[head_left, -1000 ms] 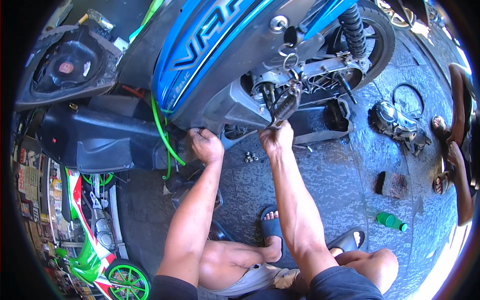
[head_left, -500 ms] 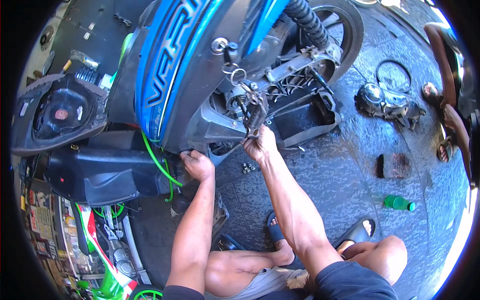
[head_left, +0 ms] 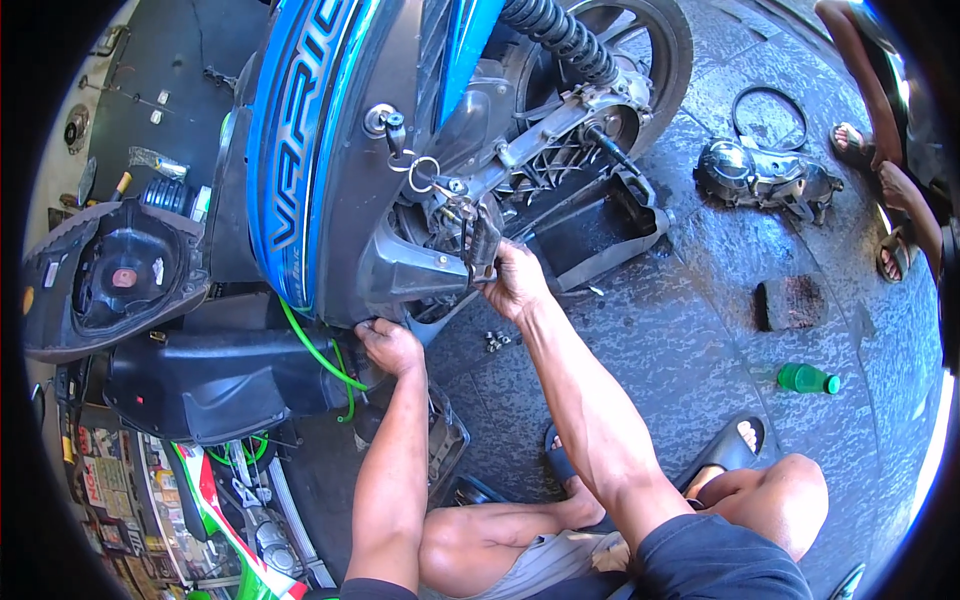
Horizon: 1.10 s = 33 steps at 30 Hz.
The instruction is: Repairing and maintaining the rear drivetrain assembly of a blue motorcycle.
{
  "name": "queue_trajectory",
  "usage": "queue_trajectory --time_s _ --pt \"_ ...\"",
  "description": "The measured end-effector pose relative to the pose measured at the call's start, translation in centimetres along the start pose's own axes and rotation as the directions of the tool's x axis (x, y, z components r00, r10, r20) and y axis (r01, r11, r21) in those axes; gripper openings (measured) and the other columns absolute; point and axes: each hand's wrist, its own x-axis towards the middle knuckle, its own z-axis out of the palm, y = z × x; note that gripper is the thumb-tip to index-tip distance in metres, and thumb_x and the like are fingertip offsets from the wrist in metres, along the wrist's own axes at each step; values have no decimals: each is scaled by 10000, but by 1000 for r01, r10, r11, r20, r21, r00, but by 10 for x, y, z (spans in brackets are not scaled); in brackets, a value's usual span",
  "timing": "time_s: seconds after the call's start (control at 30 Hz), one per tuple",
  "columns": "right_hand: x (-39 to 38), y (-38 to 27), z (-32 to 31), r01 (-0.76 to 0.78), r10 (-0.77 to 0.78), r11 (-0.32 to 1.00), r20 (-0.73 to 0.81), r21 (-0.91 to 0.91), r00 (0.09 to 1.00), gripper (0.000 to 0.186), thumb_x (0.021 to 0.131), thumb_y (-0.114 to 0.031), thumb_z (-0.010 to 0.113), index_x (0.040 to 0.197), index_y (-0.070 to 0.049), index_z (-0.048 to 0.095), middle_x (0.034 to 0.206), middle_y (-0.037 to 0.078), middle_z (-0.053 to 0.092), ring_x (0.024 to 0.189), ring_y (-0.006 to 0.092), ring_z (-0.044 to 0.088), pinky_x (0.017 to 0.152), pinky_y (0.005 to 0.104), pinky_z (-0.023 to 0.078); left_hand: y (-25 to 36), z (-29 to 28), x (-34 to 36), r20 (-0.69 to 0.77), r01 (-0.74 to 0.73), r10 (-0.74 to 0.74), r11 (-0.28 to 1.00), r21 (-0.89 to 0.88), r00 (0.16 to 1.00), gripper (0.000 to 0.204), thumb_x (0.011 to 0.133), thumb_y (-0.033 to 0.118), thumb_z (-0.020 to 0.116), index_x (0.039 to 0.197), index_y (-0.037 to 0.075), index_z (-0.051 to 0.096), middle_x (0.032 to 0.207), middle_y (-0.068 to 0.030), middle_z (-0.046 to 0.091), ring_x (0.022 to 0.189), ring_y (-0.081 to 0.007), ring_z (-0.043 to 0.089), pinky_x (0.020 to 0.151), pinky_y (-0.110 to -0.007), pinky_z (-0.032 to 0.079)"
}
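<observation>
A blue and black scooter [head_left: 300,130] fills the upper middle of the view, its rear side opened up. My left hand [head_left: 392,347] is closed, fingers curled at the lower edge of the dark body panel [head_left: 350,240]. To its right, my right hand [head_left: 518,284] has its fingers wrapped round a dark part that looks like a footrest [head_left: 484,240], beside the bare engine area. Its fingertips are partly hidden behind that part. Above the hand, a key ring [head_left: 423,174] with keys hangs from the lock [head_left: 380,120].
Small bolts [head_left: 497,341] lie on the floor below my right hand. A green hose [head_left: 322,345] runs near my left hand. At right are an engine cover [head_left: 765,180], a belt [head_left: 770,116], a dark block [head_left: 792,303] and a green bottle [head_left: 808,378]. Another person [head_left: 905,190] sits beyond.
The view has shifted, so the scooter appears a little further left. Both hands keep their holds, with my right hand still at the footrest-like part.
</observation>
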Motion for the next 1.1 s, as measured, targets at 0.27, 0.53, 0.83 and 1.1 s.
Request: queue_trajectory --time_s 0.27,0.53,0.83,1.1 --pt "-3 22 2 0 18 867 -32 499 999 187 972 -99 430 1058 -14 572 982 108 665 920 210 653 808 373 553 5 1 -4 1 8 -8 1000 -6 1000 347 843 223 386 979 -63 529 928 -326 604 885 -492 561 808 -541 389" --pt "-10 12 -12 -78 60 953 72 292 996 150 945 -123 459 963 -53 591 715 9 573 548 96 475 493 238 366 10 4 -6 -7 9 -9 1000 -4 1000 321 833 216 386 937 -52 528 921 -324 603 855 -493 556 793 -542 392" --pt "-18 15 4 -34 44 980 -46 198 998 138 919 -92 464 875 -54 589 656 10 539 538 115 476 481 247 369 2 4 -2 -28 9 -9 1000 17 1000 331 842 229 385 947 -49 530 905 -327 604 839 -498 555 790 -547 391" --pt "-7 -15 -7 91 -218 728 -104 -679 970 262 865 -149 545 1003 29 678 726 52 645 622 114 561 579 265 455 3 0 -2 -3 13 -13 1000 23 1000 333 846 234 388 968 -41 531 925 -321 607 873 -495 554 796 -548 389"
